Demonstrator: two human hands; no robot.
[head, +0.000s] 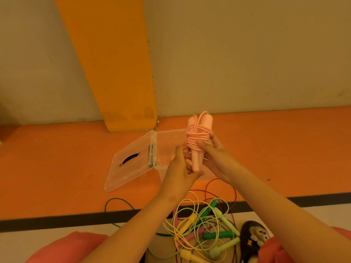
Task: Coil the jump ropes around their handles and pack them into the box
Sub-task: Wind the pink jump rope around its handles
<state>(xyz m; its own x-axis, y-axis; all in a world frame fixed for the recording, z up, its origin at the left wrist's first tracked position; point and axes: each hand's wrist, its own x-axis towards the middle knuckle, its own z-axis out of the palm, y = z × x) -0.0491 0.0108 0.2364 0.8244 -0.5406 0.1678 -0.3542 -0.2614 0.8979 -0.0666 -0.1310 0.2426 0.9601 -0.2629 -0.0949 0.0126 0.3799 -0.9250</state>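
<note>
A pink jump rope (197, 138) is held upright above the clear plastic box (167, 147), its cord wound several times around both handles. My right hand (214, 154) grips the coiled bundle from the right, thumb across the cord. My left hand (182, 168) holds the lower ends of the handles from the left. The box stands open on the orange floor, its lid (131, 160) lying flat to the left. A tangled pile of ropes (205, 228) with yellow, light green, dark green and pink handles lies on the floor below my arms.
An orange pillar (114, 73) rises against the beige wall behind the box. A black floor stripe (57, 221) runs across in front of me. A dark slipper with a cartoon face (254, 238) sits at the lower right. My knees in red fabric (76, 245) frame the bottom.
</note>
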